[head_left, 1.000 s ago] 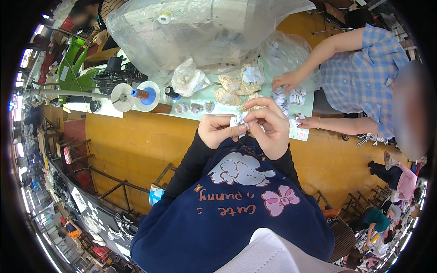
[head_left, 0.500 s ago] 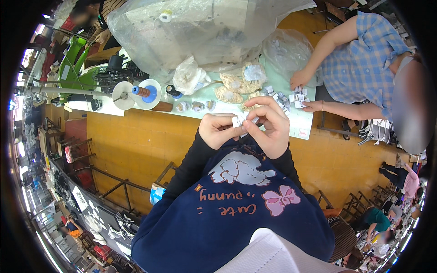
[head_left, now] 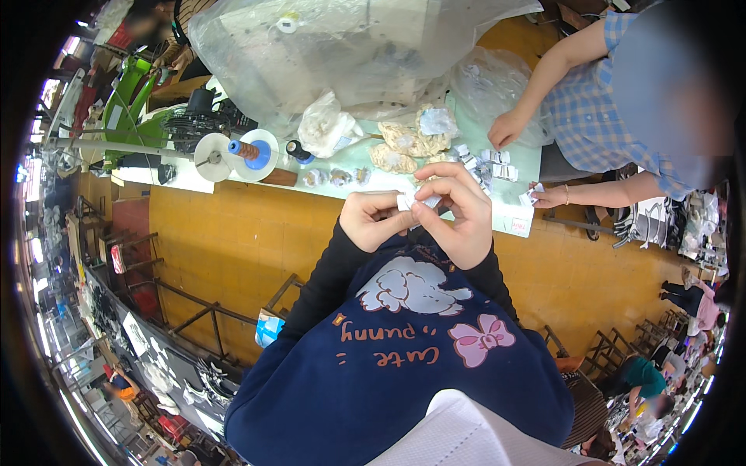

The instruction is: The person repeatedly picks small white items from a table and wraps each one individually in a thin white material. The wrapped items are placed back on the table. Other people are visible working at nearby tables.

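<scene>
Just in front of my chest, near the table's edge, both hands meet around a small white label (head_left: pixel 404 203). My left hand (head_left: pixel 373 223) pinches it between thumb and fingers. From the other side my right hand (head_left: pixel 464 219) closes thumb and fingertips on the same piece, its other fingers curled above. The fingers cover much of the label, so I cannot tell whether it is one or a few together. Beyond my right hand lie small bundles of white labels (head_left: pixel 497 165) on the pale green table (head_left: pixel 509 213).
Cream bundles (head_left: pixel 400 140), a white plastic bag (head_left: pixel 326 128) and small clear packets (head_left: pixel 339 178) lie on the table. Thread spools (head_left: pixel 252 153) and a black fan (head_left: pixel 194 124) stand left. Clear sheeting (head_left: pixel 350 54) covers the back. At right, a co-worker in a checked shirt (head_left: pixel 579 109) handles labels.
My hands keep nearly the same place and pinch. The co-worker's hands have moved apart, one drawing a few labels toward the table's right edge.
</scene>
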The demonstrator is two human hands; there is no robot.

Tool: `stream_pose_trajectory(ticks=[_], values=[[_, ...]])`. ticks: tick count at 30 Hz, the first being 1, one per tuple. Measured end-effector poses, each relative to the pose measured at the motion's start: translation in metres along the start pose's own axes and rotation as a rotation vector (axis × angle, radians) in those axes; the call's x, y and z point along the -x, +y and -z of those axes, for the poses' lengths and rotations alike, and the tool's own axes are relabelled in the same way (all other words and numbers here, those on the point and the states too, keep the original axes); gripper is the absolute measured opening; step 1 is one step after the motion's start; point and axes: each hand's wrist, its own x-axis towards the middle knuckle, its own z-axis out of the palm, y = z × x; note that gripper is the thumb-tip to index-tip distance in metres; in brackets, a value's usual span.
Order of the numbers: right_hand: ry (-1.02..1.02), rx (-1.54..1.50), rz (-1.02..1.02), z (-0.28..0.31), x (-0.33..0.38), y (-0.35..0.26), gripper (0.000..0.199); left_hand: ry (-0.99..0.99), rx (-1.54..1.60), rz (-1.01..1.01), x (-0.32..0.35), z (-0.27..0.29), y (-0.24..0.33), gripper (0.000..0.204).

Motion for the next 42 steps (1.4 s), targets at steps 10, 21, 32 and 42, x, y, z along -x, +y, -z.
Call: stream_pose_trajectory(ticks=[10,21,32,42], values=[[0.095,0.148,0.229,-0.006,0.0,0.025,0.015,0.053,-0.002,-0.059,-0.002,0.008,-0.017,0.015],[0.119,0.265,0.423,-0.014,0.007,0.049,0.021,0.137,0.507,0.071,0.001,0.024,-0.05,0.019],[0.282,0.356,0.47,-0.009,0.016,0.062,0.02,0.19,0.297,0.102,-0.009,0.015,-0.043,0.024],[0.277,0.28,0.344,-0.007,0.02,0.062,0.013,0.157,0.304,0.052,-0.015,0.007,-0.051,0.024]])
